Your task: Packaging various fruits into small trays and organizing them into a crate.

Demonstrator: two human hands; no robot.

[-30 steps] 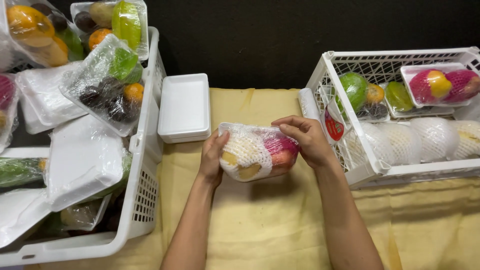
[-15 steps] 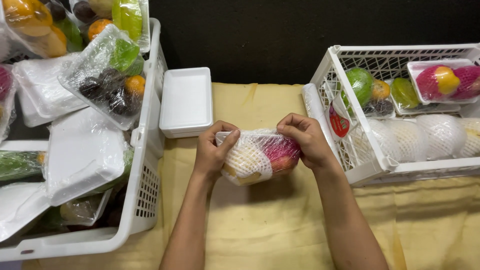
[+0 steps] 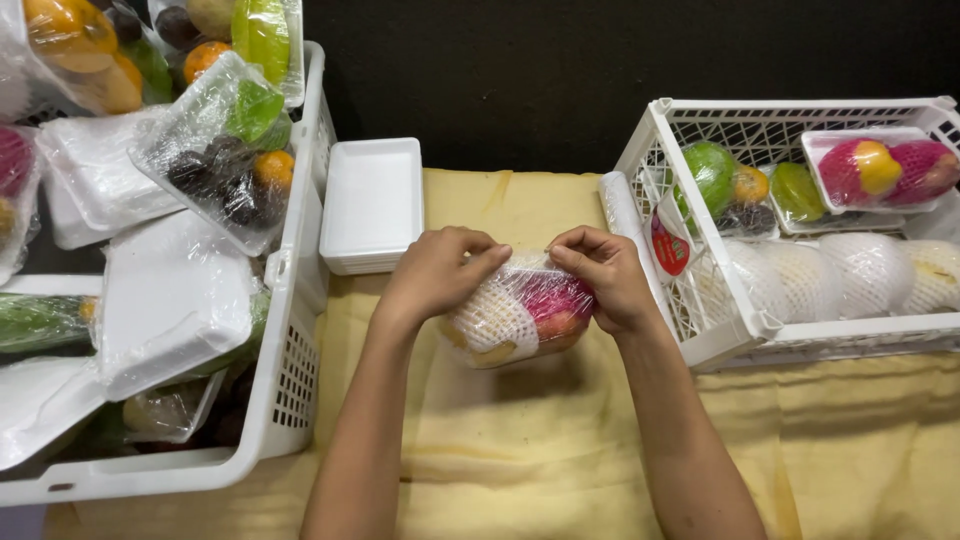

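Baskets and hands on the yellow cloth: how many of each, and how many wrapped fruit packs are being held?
White baskets: 2 (left one, right one)
Hands: 2 (left hand, right hand)
Held wrapped fruit pack: 1
Total: 5

Glossy cling film [image 3: 520,290] wraps foam-netted fruit on matt yellow cloth [image 3: 520,450], beside white plastic crates [image 3: 300,240].

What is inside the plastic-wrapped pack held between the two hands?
Through the clear film of the wrapped pack, a fruit in white foam netting and a reddish fruit show. The left hand and right hand cover its top; any tray beneath is hidden.
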